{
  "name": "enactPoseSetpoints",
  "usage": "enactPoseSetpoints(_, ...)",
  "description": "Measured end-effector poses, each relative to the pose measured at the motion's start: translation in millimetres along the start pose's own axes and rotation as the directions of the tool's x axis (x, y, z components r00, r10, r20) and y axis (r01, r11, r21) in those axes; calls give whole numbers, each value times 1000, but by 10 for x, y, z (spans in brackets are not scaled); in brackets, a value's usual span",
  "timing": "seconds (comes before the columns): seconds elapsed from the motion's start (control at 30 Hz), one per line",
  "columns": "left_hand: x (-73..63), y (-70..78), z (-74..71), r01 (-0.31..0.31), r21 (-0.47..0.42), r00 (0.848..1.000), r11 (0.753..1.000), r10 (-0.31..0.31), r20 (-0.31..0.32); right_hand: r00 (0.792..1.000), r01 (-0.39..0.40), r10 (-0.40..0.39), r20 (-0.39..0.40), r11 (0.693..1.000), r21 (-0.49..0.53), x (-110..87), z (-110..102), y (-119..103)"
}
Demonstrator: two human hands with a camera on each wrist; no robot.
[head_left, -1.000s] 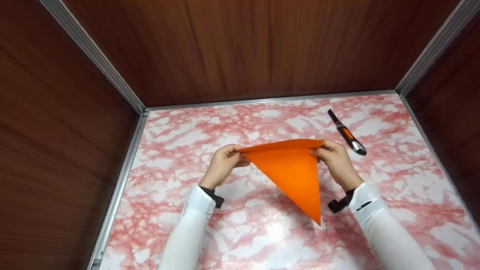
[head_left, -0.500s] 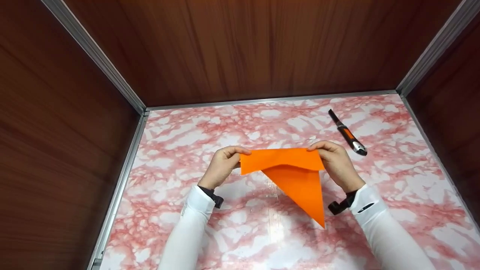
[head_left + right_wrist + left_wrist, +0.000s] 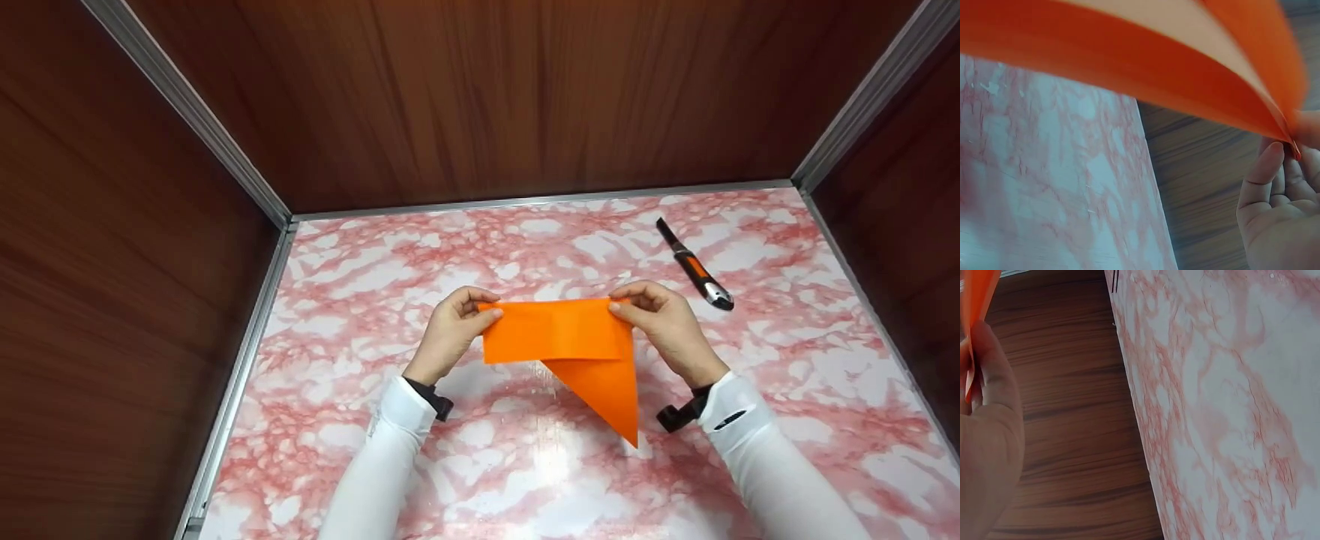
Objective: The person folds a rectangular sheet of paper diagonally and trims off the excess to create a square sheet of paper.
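Observation:
An orange sheet of paper point(image 3: 555, 334) is held up over the table between both hands. Its top part is folded down as a straight-edged flap, and a pointed triangular piece hangs out below on the right. At the upper left corner the left hand point(image 3: 454, 330) pinches the paper, thumb in front. The right hand point(image 3: 664, 326) pinches the upper right end of the fold the same way. From the right wrist, the paper point(image 3: 1129, 62) curves in layers toward the fingertips of the right hand point(image 3: 1280, 214). The left wrist view shows the left hand point(image 3: 991, 416) gripping the paper's edge.
A black and orange utility knife point(image 3: 697, 270) lies on the red-and-white marbled table point(image 3: 375, 277), beyond the right hand. Dark wood-grain panels point(image 3: 480, 97) with metal edge strips stand at the back and both sides. White sleeves and black wrist straps cover the forearms.
The upper edge of the orange paper has been turned down toward the person into a wider flap. Both thumbs now lie on its front. The utility knife has not moved.

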State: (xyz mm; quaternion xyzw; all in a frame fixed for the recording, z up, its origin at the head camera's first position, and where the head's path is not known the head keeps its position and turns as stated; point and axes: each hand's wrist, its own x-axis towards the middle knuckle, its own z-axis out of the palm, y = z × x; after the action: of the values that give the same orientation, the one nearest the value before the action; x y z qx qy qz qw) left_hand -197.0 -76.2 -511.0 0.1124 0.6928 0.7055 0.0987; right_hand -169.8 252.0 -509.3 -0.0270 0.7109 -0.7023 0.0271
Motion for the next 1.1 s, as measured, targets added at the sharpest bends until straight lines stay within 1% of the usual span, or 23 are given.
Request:
enactPoseSetpoints(0.1,-6,6,8,-5,0,1000,1000,5,-4,1000,-1,1,2,1000,-20,1,-7,1)
enactPoseSetpoints(0.23,-12,13,7,-22,35,1000,999,23,-10,1000,15,-14,20,1000,-21,7,-10,-2)
enactPoseSetpoints(0.3,-11,17,3,-34,58,999,998,35,-16,999,24,-24,21,999,-40,12,-7,-7)
enactPoseSetpoints(0.37,-5,23,1,-49,79,999,996,51,-20,999,34,-33,18,996,-86,10,-1,-21)
enactPoseSetpoints(0.43,3,29,-1,-69,101,997,993,72,-25,999,43,-41,12,987,-156,2,4,-40)
enactPoseSetpoints(0.53,9,41,7,-97,133,994,986,102,-30,999,52,-52,9,963,-265,-11,19,-69)
enactPoseSetpoints(0.63,7,71,28,-120,165,991,979,127,-31,998,68,-66,16,942,-328,-19,34,-91)
enactPoseSetpoints(0.7,-36,159,66,-135,182,989,974,143,-29,997,77,-74,20,935,-347,-49,78,-178)
enactPoseSetpoints(0.73,-42,166,71,-147,191,988,970,155,-28,996,85,-82,22,934,-348,-60,97,-215)
enactPoseSetpoints(0.8,-51,169,76,-168,206,984,964,177,-28,996,92,-91,19,933,-348,-55,110,-220)
enactPoseSetpoints(0.87,-61,155,67,-184,215,980,959,195,-29,995,95,-95,16,932,-349,-48,121,-225)
enactPoseSetpoints(0.93,-30,71,35,-192,218,979,957,202,-27,995,96,-100,8,932,-350,-17,95,-153)
enactPoseSetpoints(0.97,-30,67,31,-191,217,979,957,201,-26,995,91,-97,2,930,-356,-6,82,-122)
enactPoseSetpoints(1.1,-29,65,6,-181,218,982,959,190,-21,996,71,-86,-22,921,-383,-27,74,-139)
